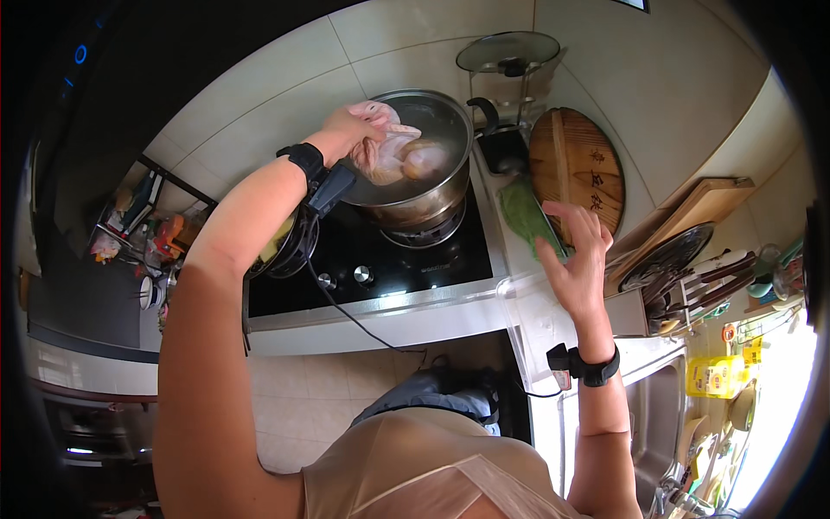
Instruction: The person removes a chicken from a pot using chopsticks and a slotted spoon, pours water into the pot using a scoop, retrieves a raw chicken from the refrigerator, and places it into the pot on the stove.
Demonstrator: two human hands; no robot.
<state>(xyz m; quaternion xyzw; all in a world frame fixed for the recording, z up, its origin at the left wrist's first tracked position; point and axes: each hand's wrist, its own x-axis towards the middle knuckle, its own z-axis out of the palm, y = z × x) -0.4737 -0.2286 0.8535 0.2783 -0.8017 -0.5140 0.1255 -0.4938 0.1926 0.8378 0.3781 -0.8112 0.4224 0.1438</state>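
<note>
My left hand (349, 135) grips a pale, raw plucked bird (389, 146), which looks like a chicken, by its upper left end. The bird hangs over and partly in the water of a large stainless steel pot (415, 206), on the gas burner at the back right of the black hob. Part of the bird lies at the water's surface; what is below is hidden. My right hand (574, 259), fingers spread and holding nothing, is raised over the counter beside a green cloth (522, 217), right of the hob.
A wok-like pan (285, 250) stands on the left burner, partly behind my left arm. A glass lid (509, 52) and a round wooden lid (574, 168) lean at the back wall. Chopping boards (687, 214) and a utensil rack (700, 292) stand right. A cable (350, 316) crosses the hob.
</note>
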